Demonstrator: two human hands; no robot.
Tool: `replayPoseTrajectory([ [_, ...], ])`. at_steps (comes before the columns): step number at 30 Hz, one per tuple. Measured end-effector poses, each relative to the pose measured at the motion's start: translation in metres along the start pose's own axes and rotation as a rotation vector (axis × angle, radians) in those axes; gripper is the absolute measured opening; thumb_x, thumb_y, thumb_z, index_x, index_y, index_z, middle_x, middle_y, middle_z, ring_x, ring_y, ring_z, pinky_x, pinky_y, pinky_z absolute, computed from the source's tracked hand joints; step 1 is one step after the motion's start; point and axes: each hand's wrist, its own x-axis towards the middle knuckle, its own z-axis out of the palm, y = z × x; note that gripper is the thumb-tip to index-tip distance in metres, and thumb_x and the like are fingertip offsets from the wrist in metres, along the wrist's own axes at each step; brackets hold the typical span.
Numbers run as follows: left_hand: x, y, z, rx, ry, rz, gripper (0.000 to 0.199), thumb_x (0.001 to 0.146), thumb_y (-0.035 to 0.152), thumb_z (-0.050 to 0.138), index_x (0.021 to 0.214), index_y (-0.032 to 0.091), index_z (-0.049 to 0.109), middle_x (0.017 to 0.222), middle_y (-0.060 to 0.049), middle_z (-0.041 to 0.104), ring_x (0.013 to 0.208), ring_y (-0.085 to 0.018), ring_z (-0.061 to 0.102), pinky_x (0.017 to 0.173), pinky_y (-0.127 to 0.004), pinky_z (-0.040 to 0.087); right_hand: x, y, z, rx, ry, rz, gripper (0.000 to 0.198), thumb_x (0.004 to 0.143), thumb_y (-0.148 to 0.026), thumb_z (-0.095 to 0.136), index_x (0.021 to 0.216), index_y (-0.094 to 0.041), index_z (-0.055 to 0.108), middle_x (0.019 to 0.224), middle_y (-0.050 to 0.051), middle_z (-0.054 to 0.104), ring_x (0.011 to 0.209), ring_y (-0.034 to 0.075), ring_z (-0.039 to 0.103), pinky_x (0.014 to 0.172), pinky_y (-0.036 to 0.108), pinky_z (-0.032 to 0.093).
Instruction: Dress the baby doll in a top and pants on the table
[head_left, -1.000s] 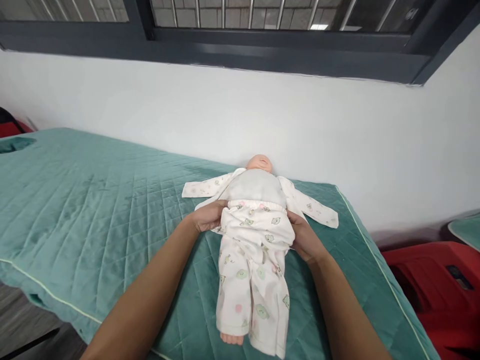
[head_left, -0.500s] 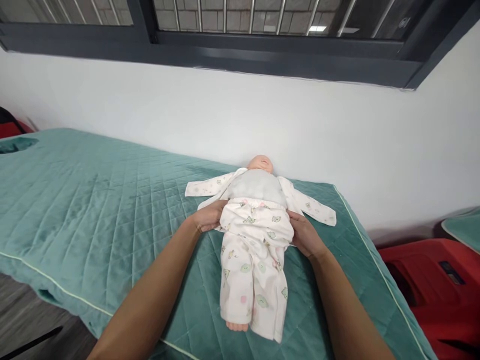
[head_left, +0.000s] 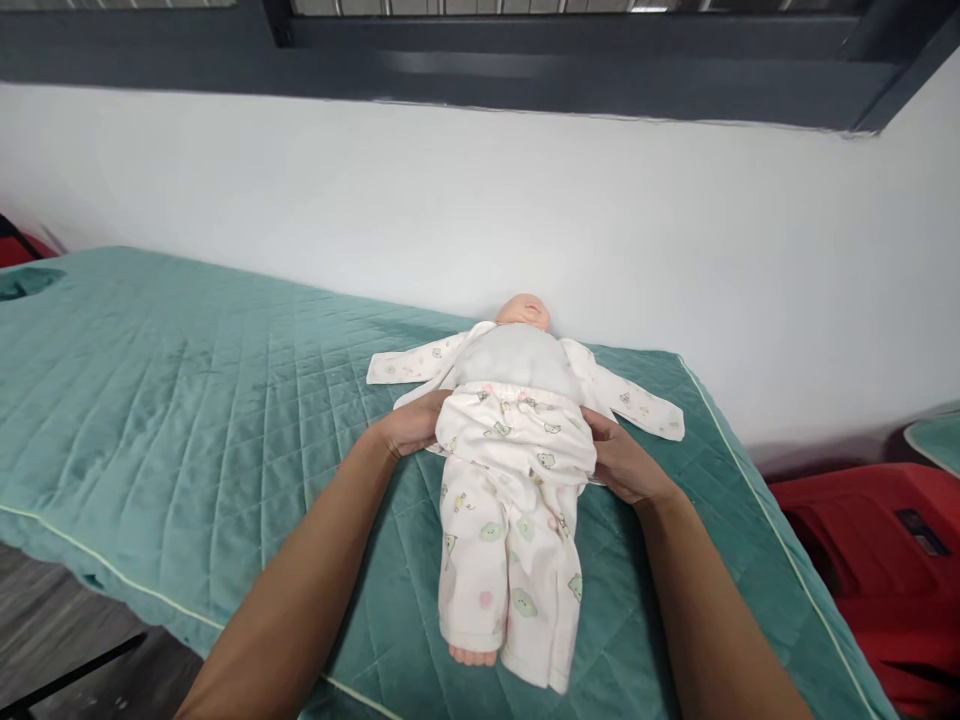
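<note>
A baby doll (head_left: 523, 312) lies on its back, head toward the wall. It wears white printed baby pants (head_left: 517, 440), pulled up to the grey-white belly, and an open white printed jacket (head_left: 637, 400) with both sleeves spread out. Toes show below one pant leg; the other foot is hidden. My left hand (head_left: 415, 422) is closed on the pants at the waist's left side, fingertips hidden by the cloth. On the opposite side my right hand (head_left: 622, 455) grips the pants near the waistband, its fingers partly out of sight.
A green quilted cover (head_left: 247, 400) lies under the doll, with a face hole at the far left. Behind it rises a white wall (head_left: 465, 200) below a dark window frame (head_left: 480, 65). Red plastic furniture (head_left: 877, 540) stands at the right.
The view has tilted down a little, so less of the window shows. My right hand has shifted slightly outward, and the pants' waist looks a bit wider. Both hands stay at the pants.
</note>
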Motion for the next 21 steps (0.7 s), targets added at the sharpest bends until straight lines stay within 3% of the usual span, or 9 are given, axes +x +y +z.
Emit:
replayPoseTrajectory([
  [7,0.002,0.003,0.004,0.012,0.039,-0.009,0.025,0.063,0.019,0.076,0.088,0.015,0.073,0.082,-0.007,0.074,0.087,-0.023,0.069,0.072,-0.028,0.054,0.003,0.002,0.004,-0.109,-0.002,-0.024,0.049,0.069,-0.039,0.083,0.113,-0.023,0.071,0.100,0.004,0.075,0.100,0.025,0.068,0.095,0.042,0.052],
  [13,0.008,0.004,0.008,0.046,0.021,-0.020,0.029,0.060,0.011,0.070,0.089,0.013,0.074,0.080,-0.005,0.074,0.077,-0.020,0.069,0.064,-0.026,0.052,0.007,0.000,0.012,-0.311,0.083,-0.068,0.039,0.067,-0.041,0.080,0.099,-0.019,0.075,0.094,0.005,0.076,0.096,0.027,0.068,0.088,0.040,0.054],
  [21,0.013,0.005,0.013,0.182,0.093,0.007,0.026,0.064,0.023,0.070,0.088,0.015,0.075,0.083,-0.006,0.075,0.087,-0.025,0.069,0.075,-0.032,0.055,0.012,0.004,0.014,-0.514,0.258,-0.103,0.046,0.065,-0.046,0.076,0.102,-0.020,0.071,0.094,0.006,0.075,0.098,0.029,0.067,0.089,0.044,0.054],
])
